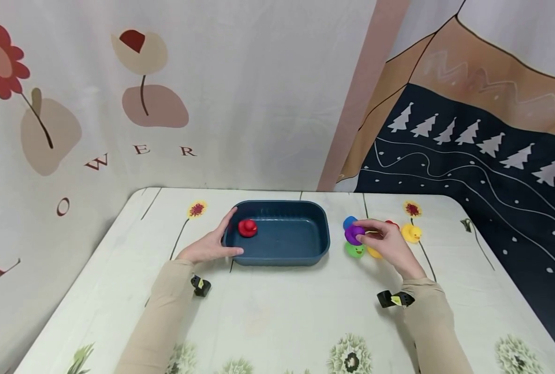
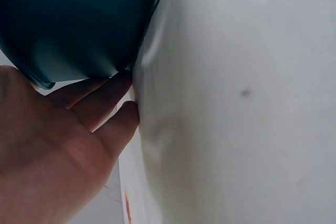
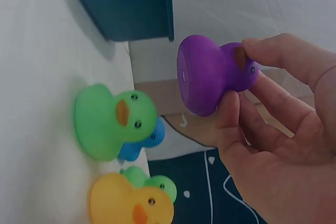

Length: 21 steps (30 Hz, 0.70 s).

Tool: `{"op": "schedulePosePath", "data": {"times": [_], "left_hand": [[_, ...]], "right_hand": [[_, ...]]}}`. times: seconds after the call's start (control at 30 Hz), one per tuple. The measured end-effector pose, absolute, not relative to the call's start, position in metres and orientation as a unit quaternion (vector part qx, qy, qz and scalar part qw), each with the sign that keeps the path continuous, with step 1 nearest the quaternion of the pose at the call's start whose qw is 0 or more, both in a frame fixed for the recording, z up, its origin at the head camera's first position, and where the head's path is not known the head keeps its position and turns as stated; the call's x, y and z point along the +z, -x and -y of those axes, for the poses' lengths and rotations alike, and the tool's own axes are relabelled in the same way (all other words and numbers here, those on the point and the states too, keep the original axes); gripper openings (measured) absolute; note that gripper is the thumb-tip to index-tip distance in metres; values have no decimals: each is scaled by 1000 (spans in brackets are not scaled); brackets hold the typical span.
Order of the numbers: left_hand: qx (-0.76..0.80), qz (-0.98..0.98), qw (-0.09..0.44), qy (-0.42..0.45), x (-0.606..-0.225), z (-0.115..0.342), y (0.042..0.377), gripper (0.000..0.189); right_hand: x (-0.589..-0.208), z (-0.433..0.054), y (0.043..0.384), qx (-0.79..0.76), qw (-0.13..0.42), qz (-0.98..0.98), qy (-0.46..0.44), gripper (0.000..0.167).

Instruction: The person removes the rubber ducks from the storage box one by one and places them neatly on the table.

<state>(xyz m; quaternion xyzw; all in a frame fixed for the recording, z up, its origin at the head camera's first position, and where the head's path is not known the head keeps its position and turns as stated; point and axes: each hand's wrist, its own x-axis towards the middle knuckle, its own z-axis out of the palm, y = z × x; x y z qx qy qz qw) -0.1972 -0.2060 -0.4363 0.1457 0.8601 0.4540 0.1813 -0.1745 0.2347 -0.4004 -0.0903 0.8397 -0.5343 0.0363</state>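
Note:
My right hand (image 1: pixel 390 248) pinches a purple rubber duck (image 3: pixel 202 77) by its head between thumb and fingertips, raised off the table with its base turned to the left in the right wrist view. Below and around it are a green duck (image 3: pixel 109 121), a blue duck (image 1: pixel 349 222) and an orange-yellow duck (image 3: pixel 126 200). My left hand (image 1: pixel 210 246) grips the left end of a dark blue plastic bin (image 1: pixel 277 261), thumb at the near rim and fingers along the outer wall. Inside the bin, near its left end, sits a red duck (image 1: pixel 247 228).
Behind my right hand are a yellow duck (image 1: pixel 411 233) and a partly hidden red one (image 1: pixel 392 223). A second green duck (image 3: pixel 164 186) shows behind the orange-yellow one. A flower-print cloth (image 1: pixel 296 306) covers the table, with a printed curtain (image 1: pixel 259 104) along its far edge.

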Motion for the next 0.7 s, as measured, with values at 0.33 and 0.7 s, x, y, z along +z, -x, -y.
{"op": "schedulePosePath", "data": {"times": [0.33, 0.7], "left_hand": [[452, -861, 182, -145, -436, 206, 197, 105], [451, -862, 184, -140, -436, 206, 197, 105]], "right_hand": [[-405, -252, 170, -525, 27, -846, 82, 35], [-404, -270, 168, -500, 21, -864, 58, 36]]}}
